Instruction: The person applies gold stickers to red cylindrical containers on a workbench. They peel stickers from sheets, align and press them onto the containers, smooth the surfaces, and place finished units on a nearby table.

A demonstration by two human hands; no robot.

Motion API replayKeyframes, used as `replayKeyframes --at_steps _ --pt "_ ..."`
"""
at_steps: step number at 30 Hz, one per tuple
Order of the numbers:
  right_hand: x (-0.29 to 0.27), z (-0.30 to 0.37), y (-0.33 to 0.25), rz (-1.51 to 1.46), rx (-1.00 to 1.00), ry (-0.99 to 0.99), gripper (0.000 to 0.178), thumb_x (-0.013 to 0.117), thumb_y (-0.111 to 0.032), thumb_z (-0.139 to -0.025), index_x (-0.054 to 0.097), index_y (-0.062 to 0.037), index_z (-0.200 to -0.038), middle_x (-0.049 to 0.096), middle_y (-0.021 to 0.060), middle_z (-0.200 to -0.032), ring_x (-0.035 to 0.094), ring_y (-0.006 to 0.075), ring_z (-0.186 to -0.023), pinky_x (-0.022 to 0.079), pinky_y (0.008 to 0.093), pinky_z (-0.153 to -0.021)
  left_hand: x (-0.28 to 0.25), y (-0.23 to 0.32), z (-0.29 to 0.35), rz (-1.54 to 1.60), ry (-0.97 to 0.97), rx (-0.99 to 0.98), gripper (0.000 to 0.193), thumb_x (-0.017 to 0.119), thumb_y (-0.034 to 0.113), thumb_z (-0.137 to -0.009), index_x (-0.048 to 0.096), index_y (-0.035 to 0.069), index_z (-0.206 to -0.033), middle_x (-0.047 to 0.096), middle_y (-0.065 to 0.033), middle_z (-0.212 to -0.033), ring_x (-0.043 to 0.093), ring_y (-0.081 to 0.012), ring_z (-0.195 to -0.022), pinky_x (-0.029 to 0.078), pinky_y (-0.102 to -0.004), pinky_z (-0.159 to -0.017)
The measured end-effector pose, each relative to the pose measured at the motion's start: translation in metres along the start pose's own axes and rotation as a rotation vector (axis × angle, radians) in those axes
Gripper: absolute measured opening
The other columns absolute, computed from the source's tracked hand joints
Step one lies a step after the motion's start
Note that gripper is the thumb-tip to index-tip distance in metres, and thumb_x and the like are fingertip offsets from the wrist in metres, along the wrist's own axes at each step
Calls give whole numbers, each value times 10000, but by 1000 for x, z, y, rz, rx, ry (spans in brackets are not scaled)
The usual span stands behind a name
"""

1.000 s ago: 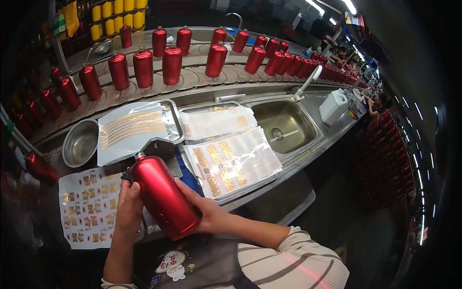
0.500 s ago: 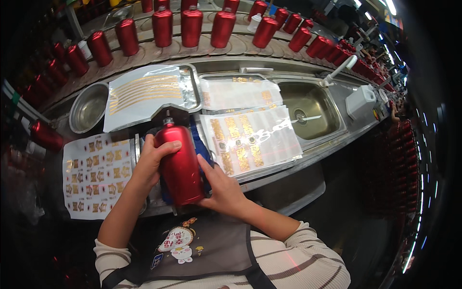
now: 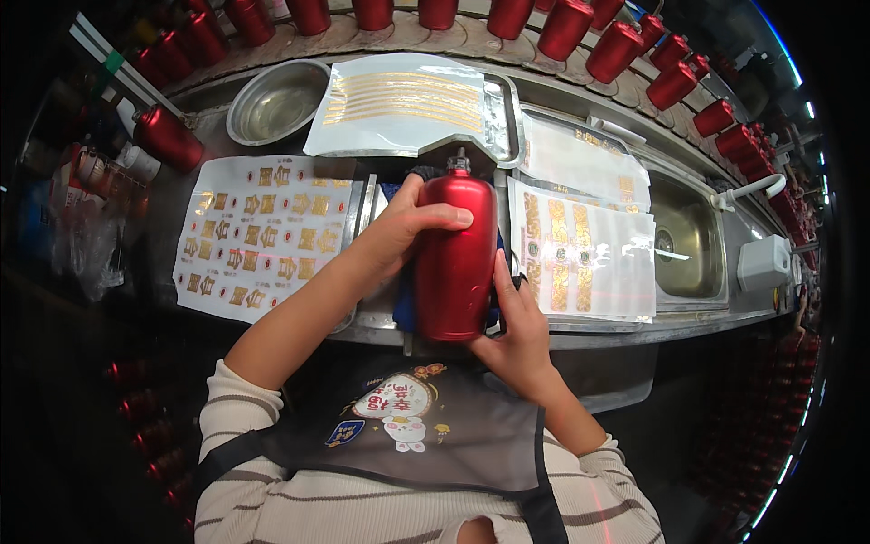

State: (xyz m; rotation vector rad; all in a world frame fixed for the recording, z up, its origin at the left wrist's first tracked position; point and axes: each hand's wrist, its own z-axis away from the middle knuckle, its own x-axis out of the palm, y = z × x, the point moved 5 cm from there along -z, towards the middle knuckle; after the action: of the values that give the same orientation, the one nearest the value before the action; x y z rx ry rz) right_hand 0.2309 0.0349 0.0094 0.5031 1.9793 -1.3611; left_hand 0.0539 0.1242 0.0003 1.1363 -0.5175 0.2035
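A glossy red bottle (image 3: 453, 272) with a bare clear neck lies in front of me, its neck pointing away. My left hand (image 3: 399, 227) grips its upper left side, thumb across the front and the other fingers hidden behind. At the lower right, my right hand (image 3: 518, 334) holds the bottle near its base, with fingers along the side and the thumb at the bottom edge. Dark blue cloth (image 3: 404, 304) shows beneath the bottle. To the left lies a sheet of gold decals (image 3: 263, 231); to the right lies a stack of gold-patterned sheets (image 3: 589, 254).
A metal bowl (image 3: 263, 113) of liquid stands at the back left, beside a sheet of gold stripes (image 3: 399, 104) on a metal tray (image 3: 515, 118). Right of these are a sink (image 3: 675, 218) and a white jug (image 3: 764, 263). Red bottles (image 3: 372, 11) line the conveyor (image 3: 408, 41) behind.
The view has swung left, so the bench appears further right. The bottle stays in both hands and is now more upright in the picture.
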Motion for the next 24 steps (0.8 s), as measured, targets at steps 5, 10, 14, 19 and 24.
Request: replayKeyframes --at_steps 5,10,14,19,24 --pt "5 -11 4 49 -31 44 1006 848 -175 -680 343 -33 -1539 562 132 -901 605 282 -751 497 373 -630 -4 8 -11 -111 17 64 607 845 260 -764 423 19 -1128 608 -134 -1093 626 -178 -1034 511 -319 -929" --pt "8 -12 9 23 -32 8 1050 828 -142 -666 289 -49 -1563 555 131 -904 604 305 -748 499 402 -619 9 -6 8 -531 227 401 891 826 503 -772 347 -111 -1204 621 -248 -1123 670 -272 -1016 559 -331 -842" --pt "-1 -16 5 -68 35 -172 1076 832 -119 -672 247 -44 -1573 597 169 -1009 619 323 -861 520 385 -715 -4 -6 7 -606 199 368 900 810 532 -781 368 -133 -1197 621 -260 -1126 659 -296 -1052 539 -351 -896" --pt "-49 4 15 -263 264 -120 925 781 -33 -711 372 -54 -1540 622 60 -992 479 51 -632 364 194 -535 -38 40 106 -1365 -103 206 749 815 267 -766 431 -51 -1325 292 -245 -1575 379 -391 -1402 363 -478 -1111" --pt "-81 17 40 -443 306 98 743 676 9 -822 420 -54 -1517 611 43 -953 447 3 -619 324 145 -529 -58 10 283 -1595 -600 -537 803 830 285 -719 485 -72 -1351 129 -344 -1593 112 -435 -1519 171 -648 -1172"
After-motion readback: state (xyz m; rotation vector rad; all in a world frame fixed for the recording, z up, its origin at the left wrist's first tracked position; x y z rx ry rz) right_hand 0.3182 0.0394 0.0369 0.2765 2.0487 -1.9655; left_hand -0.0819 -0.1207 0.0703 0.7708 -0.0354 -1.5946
